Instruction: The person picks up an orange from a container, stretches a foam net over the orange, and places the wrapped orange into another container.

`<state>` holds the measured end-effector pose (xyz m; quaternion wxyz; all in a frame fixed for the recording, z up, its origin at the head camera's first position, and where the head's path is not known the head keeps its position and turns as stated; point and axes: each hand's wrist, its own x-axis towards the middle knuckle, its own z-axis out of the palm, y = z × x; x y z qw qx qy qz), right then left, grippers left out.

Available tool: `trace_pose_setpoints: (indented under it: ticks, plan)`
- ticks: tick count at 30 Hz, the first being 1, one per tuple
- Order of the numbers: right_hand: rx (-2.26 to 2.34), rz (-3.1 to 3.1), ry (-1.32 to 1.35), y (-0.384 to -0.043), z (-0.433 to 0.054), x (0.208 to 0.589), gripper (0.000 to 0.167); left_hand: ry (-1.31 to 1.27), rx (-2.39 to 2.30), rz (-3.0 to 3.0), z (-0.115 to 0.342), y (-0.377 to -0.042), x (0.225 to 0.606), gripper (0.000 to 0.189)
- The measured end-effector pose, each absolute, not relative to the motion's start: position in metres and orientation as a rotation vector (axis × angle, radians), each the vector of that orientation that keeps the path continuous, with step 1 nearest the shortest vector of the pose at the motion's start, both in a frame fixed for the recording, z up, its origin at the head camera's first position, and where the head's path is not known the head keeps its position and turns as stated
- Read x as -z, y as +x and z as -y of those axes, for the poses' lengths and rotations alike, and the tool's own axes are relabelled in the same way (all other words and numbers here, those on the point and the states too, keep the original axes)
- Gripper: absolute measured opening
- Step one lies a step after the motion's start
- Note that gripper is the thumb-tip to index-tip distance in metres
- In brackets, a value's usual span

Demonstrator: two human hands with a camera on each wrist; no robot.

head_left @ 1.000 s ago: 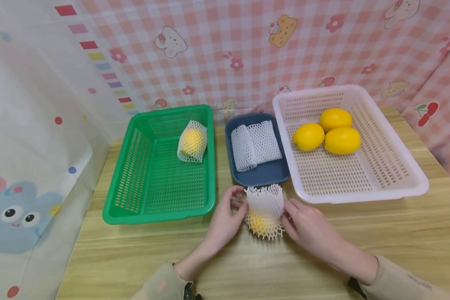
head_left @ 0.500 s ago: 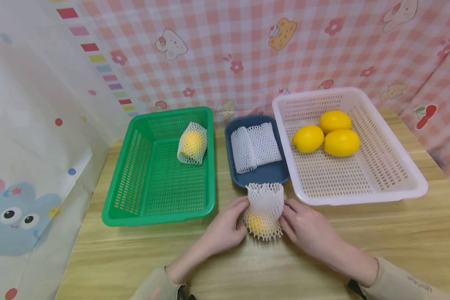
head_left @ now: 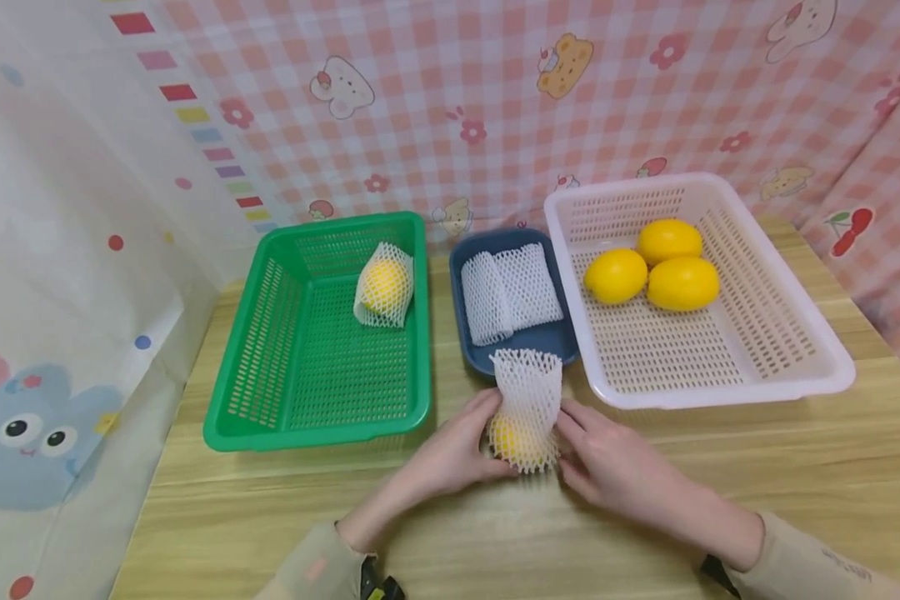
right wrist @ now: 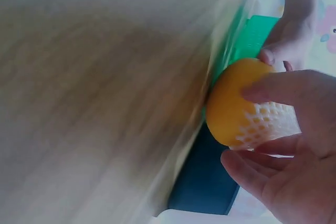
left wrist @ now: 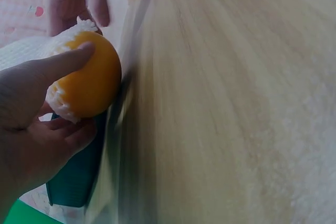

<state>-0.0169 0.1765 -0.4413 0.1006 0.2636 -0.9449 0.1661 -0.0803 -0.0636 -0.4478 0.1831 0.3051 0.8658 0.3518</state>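
A yellow lemon [head_left: 508, 440], partly covered by a white foam net sleeve [head_left: 528, 387], is between my hands in front of the blue tray. My left hand [head_left: 457, 446] grips it from the left; in the left wrist view its thumb lies on the bare end of the lemon [left wrist: 97, 85], with fingers underneath. From the right, my right hand [head_left: 618, 454] holds the sleeved lemon; in the right wrist view its thumb is over the lemon [right wrist: 228, 103] and its fingers are by the netting. The net's upper end stands open and loose past the fruit.
At the left, a green basket [head_left: 322, 437] holds a netted lemon [head_left: 385, 286]. A small blue tray [head_left: 536, 342] with folded foam nets [head_left: 528, 287] stands in the middle. The white basket [head_left: 727, 396] at the right contains three bare lemons [head_left: 682, 283].
The left hand has closed in on the lemon, its thumb now round the near end. Net and lemon have shifted slightly away and tilted. The right hand stays at the right side.
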Motion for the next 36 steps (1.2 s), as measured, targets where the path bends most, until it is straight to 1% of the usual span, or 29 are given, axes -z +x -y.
trace_pose_setpoints:
  ticks: [2, 4, 12, 15, 19, 24, 30, 33, 36]
  plan:
    - [-0.482, 2.848, 0.778, -0.017, -0.176, 0.44, 0.07, 0.842, -1.017, -2.445, 0.065, -0.082, 0.449, 0.096]
    - [-0.469, 2.874, 0.77, -0.018, -0.174, 0.441, 0.076, 0.821, -1.05, -2.437, 0.065, -0.083, 0.45, 0.095]
    - [-0.352, 2.733, 0.814, -0.022, -0.165, 0.445, 0.068, 0.697, -1.264, -2.199, 0.065, -0.085, 0.451, 0.091]
    - [-0.389, 2.696, 0.801, -0.021, -0.168, 0.441, 0.075, 0.651, -1.32, -2.125, 0.065, -0.083, 0.445, 0.09]
    - [-0.449, 2.582, 0.782, -0.019, -0.173, 0.432, 0.089, 0.642, -1.422, -2.03, 0.066, -0.082, 0.432, 0.088]
    - [-0.564, 2.422, 0.779, -0.019, -0.177, 0.421, 0.1, 0.723, -1.57, -1.906, 0.066, -0.081, 0.416, 0.08]
    - [-0.622, 2.358, 0.784, -0.023, -0.177, 0.411, 0.101, 0.821, -1.655, -1.827, 0.061, -0.085, 0.411, 0.067]
    - [-0.636, 2.368, 0.77, -0.026, -0.178, 0.407, 0.104, 0.872, -1.645, -1.871, 0.058, -0.086, 0.41, 0.068]
    - [-0.633, 2.383, 0.746, -0.029, -0.18, 0.403, 0.104, 0.894, -1.622, -1.955, 0.056, -0.086, 0.408, 0.068]
